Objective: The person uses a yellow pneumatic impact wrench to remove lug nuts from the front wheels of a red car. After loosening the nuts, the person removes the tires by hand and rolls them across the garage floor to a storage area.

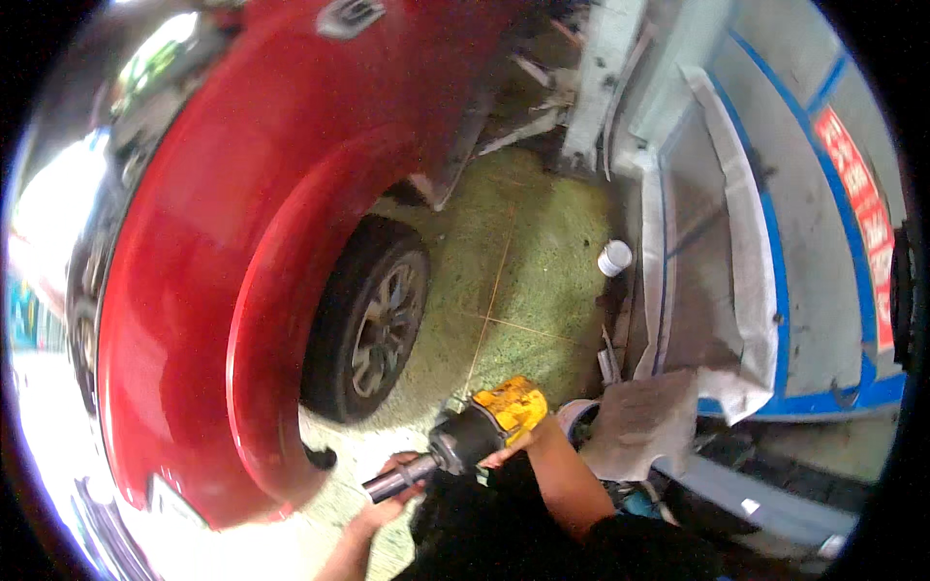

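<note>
1. Two hands share one impact wrench: right hand grips its yellow-and-black body.
2. Left hand fingers wrap the socket, its long axis pointing lower-left, below the car wheel.

**Where everything sits**

Car on the left, wheel under its arch. Impact wrench low in the middle, right of the wheel, between left hand and right hand. Small can on floor further right, beside wall.
</note>
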`<state>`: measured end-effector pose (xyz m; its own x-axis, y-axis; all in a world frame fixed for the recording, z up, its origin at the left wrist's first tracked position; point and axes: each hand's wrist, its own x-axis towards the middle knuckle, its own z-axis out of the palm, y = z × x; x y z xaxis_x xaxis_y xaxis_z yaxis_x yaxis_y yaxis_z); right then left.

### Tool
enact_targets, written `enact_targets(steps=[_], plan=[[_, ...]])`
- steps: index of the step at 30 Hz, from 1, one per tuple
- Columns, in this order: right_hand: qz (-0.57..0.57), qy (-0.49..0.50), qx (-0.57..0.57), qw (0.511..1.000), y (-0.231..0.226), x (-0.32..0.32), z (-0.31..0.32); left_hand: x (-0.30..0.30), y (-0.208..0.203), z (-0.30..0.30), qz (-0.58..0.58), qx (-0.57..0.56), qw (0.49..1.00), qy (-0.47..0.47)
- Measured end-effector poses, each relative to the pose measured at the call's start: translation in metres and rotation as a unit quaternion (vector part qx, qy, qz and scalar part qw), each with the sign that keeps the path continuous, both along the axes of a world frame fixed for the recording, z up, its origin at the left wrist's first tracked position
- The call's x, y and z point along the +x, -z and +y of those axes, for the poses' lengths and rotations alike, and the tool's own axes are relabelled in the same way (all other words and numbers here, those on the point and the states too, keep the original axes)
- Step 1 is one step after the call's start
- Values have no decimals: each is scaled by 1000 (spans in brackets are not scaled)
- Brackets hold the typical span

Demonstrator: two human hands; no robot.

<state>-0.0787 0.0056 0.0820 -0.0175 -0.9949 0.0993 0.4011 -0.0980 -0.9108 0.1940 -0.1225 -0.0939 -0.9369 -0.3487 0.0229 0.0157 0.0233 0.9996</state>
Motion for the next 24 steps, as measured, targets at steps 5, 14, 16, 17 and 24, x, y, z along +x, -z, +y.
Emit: enact_targets(steps=[5, 14, 16, 17, 24], plan=[[-71, 27, -43, 996, -35, 51, -55, 69, -229, -78, 218, 37, 975, -1], [199, 35, 64, 977, -129, 341, -817, 311, -250, -863, 80, 409, 905, 81], [428, 35, -32, 903, -133, 399, -1046, 368, -257, -1071, 93, 461, 882, 29], [455, -1, 19, 890, -162, 432, -1165, 394, -263, -1173, 91, 478, 874, -8], [531, 25, -38, 846, -133, 564, -1655, 503, -234, -1632, 85, 478, 850, -203]])
